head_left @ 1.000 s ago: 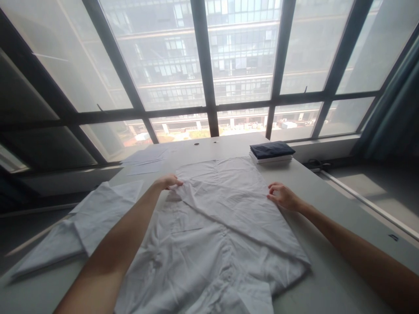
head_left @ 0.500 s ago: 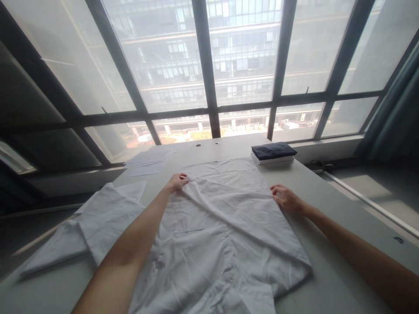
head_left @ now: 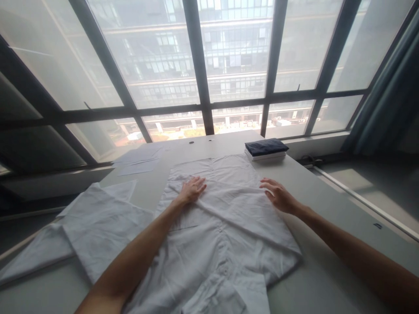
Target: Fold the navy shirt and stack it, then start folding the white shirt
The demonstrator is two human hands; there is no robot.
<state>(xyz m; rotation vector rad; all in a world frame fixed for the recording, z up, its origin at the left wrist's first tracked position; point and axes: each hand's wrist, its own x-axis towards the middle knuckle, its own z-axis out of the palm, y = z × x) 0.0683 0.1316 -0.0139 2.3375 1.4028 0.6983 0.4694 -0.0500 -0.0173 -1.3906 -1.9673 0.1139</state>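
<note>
A white button-up shirt lies spread on the table before me, its collar end toward me and its hem toward the window. Wrinkles run diagonally across its front, and a chest pocket shows partly beside my left forearm. My left hand rests on the left upper part of the cloth, fingers stretched out and palm down. At the shirt's right edge is my right hand, its fingers apart and holding nothing; whether the fingertips touch the fabric I cannot tell.
Another white garment lies crumpled at the left, its sleeve reaching the table's edge. Sheets of paper lie at the back left. A folded dark garment tops a white stack at the back right. Large windows rise behind the table.
My left hand has let go of the shirt's left edge and moved inward, now flat on the cloth. My right hand's fingers have spread. The view has shifted slightly to the right.
</note>
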